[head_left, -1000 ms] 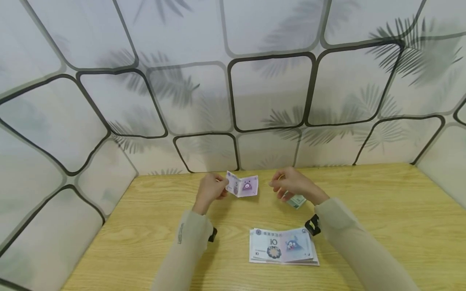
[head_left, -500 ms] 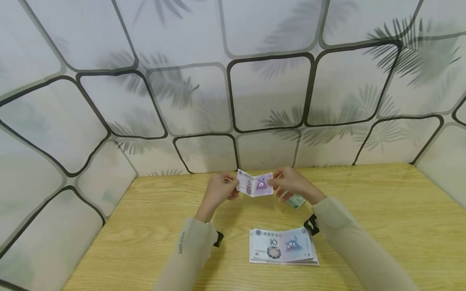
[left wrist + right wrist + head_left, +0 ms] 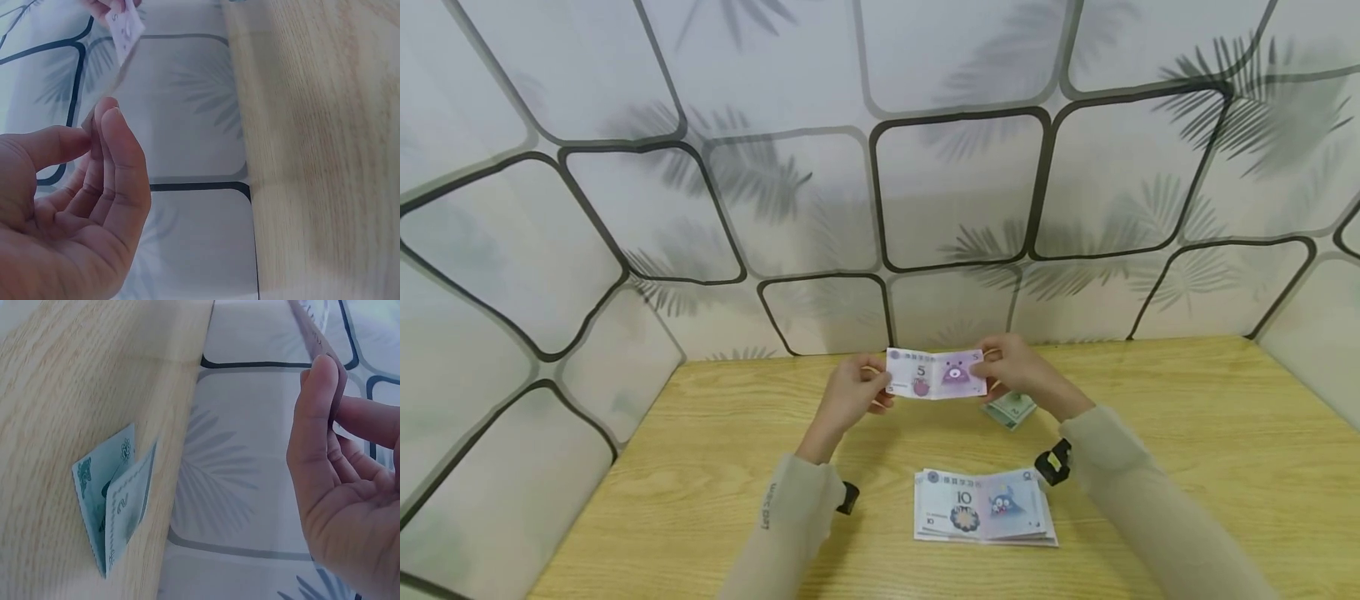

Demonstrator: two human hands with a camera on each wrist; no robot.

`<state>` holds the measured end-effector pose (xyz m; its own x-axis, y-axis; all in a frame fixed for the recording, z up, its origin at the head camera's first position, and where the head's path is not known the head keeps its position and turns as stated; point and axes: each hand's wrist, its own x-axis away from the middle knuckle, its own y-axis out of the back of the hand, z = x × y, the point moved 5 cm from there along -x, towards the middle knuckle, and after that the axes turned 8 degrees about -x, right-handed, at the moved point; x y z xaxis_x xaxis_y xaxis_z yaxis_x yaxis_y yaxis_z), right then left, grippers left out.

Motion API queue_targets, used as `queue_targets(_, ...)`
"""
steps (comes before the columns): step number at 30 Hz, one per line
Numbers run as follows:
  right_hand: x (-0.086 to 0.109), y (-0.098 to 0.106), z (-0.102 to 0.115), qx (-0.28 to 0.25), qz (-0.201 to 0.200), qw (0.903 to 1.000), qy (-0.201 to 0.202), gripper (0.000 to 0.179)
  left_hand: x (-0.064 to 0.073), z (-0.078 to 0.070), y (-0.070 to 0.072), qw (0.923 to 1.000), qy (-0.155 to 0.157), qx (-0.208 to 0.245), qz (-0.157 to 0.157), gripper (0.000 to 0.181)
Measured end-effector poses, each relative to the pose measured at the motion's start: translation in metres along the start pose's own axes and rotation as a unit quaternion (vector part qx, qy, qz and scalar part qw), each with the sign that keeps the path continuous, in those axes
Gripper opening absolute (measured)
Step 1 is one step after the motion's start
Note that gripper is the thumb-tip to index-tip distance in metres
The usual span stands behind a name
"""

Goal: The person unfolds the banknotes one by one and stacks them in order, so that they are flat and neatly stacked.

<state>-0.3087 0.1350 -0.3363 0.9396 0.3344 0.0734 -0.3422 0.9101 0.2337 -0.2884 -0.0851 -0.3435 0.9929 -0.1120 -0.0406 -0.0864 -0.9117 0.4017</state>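
Observation:
A purple play banknote (image 3: pixel 936 374) marked 5 is stretched nearly flat between both hands, with a faint crease down its middle. My left hand (image 3: pixel 848 392) pinches its left end between thumb and fingers, as the left wrist view shows from the side. The opposite end is pinched by my right hand (image 3: pixel 1018 373). Just below the right hand, a folded green banknote (image 3: pixel 115 497) marked 2 rests on the table, its two halves partly spread apart. Nearer the person lies a stack of banknotes (image 3: pixel 981 504), a blue 10 note on top.
The wooden table (image 3: pixel 700 483) meets a patterned fabric wall (image 3: pixel 955 192) just behind the hands. Similar fabric encloses the left and right sides. A black wrist camera (image 3: pixel 1054 462) sits near the stack's right corner.
My left hand has moved right with the purple banknote. My right hand has taken hold of its free end and drawn it right, so the creased note is now flattened out.

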Motion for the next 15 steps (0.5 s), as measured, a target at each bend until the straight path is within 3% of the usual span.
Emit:
queue_targets(8, 0.009, 0.009, 0.001, -0.026, 0.01, 0.9995, 0.013, 0.011, 0.002, 0.002, 0.0, 0.9998, -0.004, 0.003, 0.019, 0.012)
queue_targets(15, 0.018, 0.013, 0.0, -0.048, 0.029, 0.998, 0.03, 0.014, 0.008, 0.004, -0.004, 0.9981, 0.002, 0.023, 0.056, 0.012)
